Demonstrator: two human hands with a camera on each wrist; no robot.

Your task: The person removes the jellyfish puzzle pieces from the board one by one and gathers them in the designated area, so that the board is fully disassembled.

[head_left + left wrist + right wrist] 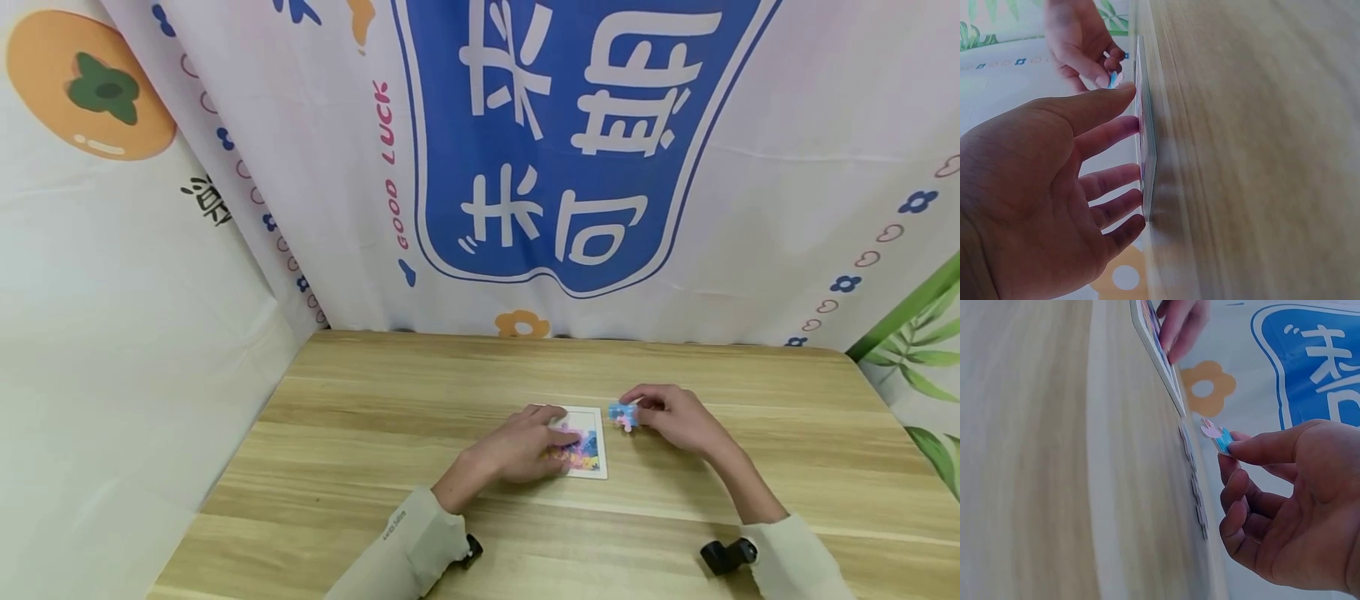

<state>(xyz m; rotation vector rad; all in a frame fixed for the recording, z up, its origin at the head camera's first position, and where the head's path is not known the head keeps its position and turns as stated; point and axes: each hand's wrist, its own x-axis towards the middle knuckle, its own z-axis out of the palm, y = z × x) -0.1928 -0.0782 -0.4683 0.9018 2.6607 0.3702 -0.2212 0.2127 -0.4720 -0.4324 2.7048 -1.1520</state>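
1. The left hand [525, 450] lies flat on the puzzle board [592, 467], a small white tray with a colourful picture, near the middle of the desk [375, 400]. Its fingers [1107, 134] are nearly straight and a little apart, pressing on the board without gripping it.
2. The right hand [675, 417] holds a puzzle piece [622, 414], blue and pink, just beside the right upper corner of the board. The thumb and index finger [1266, 447] are pinched on it; the other fingers are curled below.
3. In the right wrist view the piece [1215, 434] is lifted off the desk. Some loose pieces [1194, 487] lie in a row under it, I think, but this part is blurred.
4. The board is a rectangle; its long axis runs away from the person, toward the curtain [750, 208]. The held piece points its free end left, toward the board.
5. Risk: the pinch covers only one end, so the piece could turn or slip and fall among the loose pieces.
6. Risk: if the left hand presses unevenly, the board may slide on the smooth desk.
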